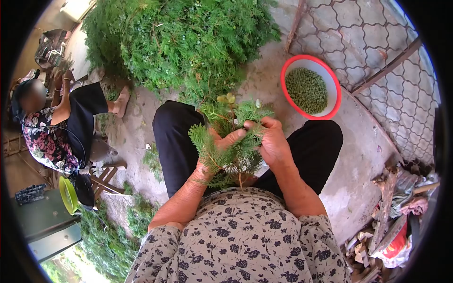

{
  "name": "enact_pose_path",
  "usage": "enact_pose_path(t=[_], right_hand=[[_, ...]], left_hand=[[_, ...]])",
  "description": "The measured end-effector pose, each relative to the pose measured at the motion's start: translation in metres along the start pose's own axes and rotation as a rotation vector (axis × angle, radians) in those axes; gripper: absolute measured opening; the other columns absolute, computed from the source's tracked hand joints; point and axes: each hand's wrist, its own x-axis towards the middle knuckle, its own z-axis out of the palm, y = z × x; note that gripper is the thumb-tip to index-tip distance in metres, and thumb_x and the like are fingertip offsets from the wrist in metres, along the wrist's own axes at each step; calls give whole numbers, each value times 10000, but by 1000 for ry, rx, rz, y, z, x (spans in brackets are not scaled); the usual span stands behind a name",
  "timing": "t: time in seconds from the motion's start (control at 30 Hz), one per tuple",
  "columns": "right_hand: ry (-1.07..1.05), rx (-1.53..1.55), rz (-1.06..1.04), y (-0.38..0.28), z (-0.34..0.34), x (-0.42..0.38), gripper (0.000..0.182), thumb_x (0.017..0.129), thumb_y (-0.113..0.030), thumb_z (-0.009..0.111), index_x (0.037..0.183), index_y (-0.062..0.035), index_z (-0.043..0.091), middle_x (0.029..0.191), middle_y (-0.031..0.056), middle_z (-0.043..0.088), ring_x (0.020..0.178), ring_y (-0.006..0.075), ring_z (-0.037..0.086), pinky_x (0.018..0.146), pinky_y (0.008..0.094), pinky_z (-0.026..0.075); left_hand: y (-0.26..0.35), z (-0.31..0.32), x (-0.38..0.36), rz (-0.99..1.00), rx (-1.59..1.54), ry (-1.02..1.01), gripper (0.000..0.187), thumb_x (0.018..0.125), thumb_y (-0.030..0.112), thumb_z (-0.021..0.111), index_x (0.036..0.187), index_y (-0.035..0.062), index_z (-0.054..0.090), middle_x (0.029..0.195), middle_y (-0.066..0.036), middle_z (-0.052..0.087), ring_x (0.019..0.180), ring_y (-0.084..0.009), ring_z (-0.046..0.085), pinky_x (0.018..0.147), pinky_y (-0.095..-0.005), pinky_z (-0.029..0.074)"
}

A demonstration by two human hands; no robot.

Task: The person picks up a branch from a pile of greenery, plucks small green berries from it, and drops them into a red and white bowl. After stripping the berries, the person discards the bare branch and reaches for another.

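A leafy evergreen branch [238,162] with flat, scale-like fronds is held over my lap. My left hand [224,141] is closed around it, its fingers partly covered by foliage and the thumb reaching to the right. My right hand [274,141] is closed at the branch's upper right side, thumb and fingers bent together among the fronds. Any small piece between those fingertips is too hidden to tell. Beyond my right knee stands a red-rimmed white basin [336,94] holding many small green cones or berries [306,89].
A large heap of cut evergreen branches [179,42] lies ahead. At left a person [52,122] sits on a wooden stool [107,179], hands raised. More branches [106,240] lie behind at left. Metal lattice [363,37] is at upper right; firewood and bags [391,221] lie lower right.
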Motion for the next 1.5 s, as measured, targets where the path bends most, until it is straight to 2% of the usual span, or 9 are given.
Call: enact_pose_path(t=[0.13, 0.2, 0.33, 0.53, 0.73, 0.9, 1.17, 1.4, 1.5], right_hand=[[-6, 42, -109, -23, 11, 3, 82, 766, -82, 677, 784, -30, 617, 667, -8, 579, 535, 62, 510, 425, 216, 371], [-25, 41, -134, -31, 10, 8, 81, 765, -80, 678, 787, -30, 618, 664, -12, 573, 541, 61, 508, 438, 220, 375], [32, -5, -204, -45, 2, 11, 70, 773, -88, 669, 766, -43, 615, 646, -26, 550, 508, 48, 464, 412, 213, 327], [42, -112, -134, -39, 8, 7, 86, 791, -92, 646, 732, -51, 600, 623, -30, 524, 487, 39, 430, 410, 200, 307], [-135, -228, -186, -23, 4, 6, 69, 793, -86, 638, 763, -28, 613, 611, -23, 521, 479, 36, 430, 404, 190, 306], [-115, -248, -167, -13, -1, 5, 84, 785, -91, 650, 749, -22, 621, 609, -42, 501, 504, 25, 421, 420, 192, 313], [-82, -409, -304, -7, 1, 6, 336, 750, -94, 700, 584, -64, 409, 600, -79, 369, 578, 24, 304, 459, 237, 259], [-82, -523, -400, -4, 4, 5, 289, 774, -65, 659, 588, -38, 441, 575, -46, 397, 540, 23, 352, 441, 226, 288], [-41, -451, -206, -18, 14, -5, 164, 791, -57, 630, 667, -20, 528, 587, -24, 452, 516, 32, 418, 415, 217, 316]], left_hand=[[23, -3, 5, -127, -243, 23, 399, 833, 123, 609, 1184, 9, 457, 1029, -64, 578, 903, -147, 559, 764, -286, 478], [32, -6, 2, -165, -553, 235, 391, 839, 93, 581, 1202, 19, 454, 1009, -61, 582, 898, -154, 562, 758, -290, 483], [39, -38, 19, 233, 82, 562, 310, 856, 61, 538, 1158, 7, 494, 920, -55, 601, 808, -109, 546, 705, -250, 460], [61, -4, 8, 153, 289, 309, 403, 800, 135, 649, 1139, -23, 497, 1058, -117, 581, 967, -183, 540, 845, -310, 429], [37, 13, 22, -41, -181, 7, 573, 691, 55, 740, 1166, -25, 429, 1058, -112, 565, 989, -192, 537, 889, -315, 413], [27, 15, 20, -130, -370, 56, 464, 681, -44, 704, 1090, -2, 486, 957, -72, 595, 860, -175, 581, 797, -315, 473], [22, 13, 16, -218, -489, 221, 330, 717, -64, 661, 1017, 24, 556, 925, -62, 614, 846, -163, 584, 756, -324, 490], [26, 14, 12, -102, -385, 282, 302, 746, -54, 638, 1030, 18, 562, 945, -55, 618, 850, -167, 585, 764, -330, 489], [17, 7, 15, -33, -389, 293, 310, 752, -40, 643, 1044, 17, 558, 960, -59, 616, 862, -168, 582, 780, -325, 482]])
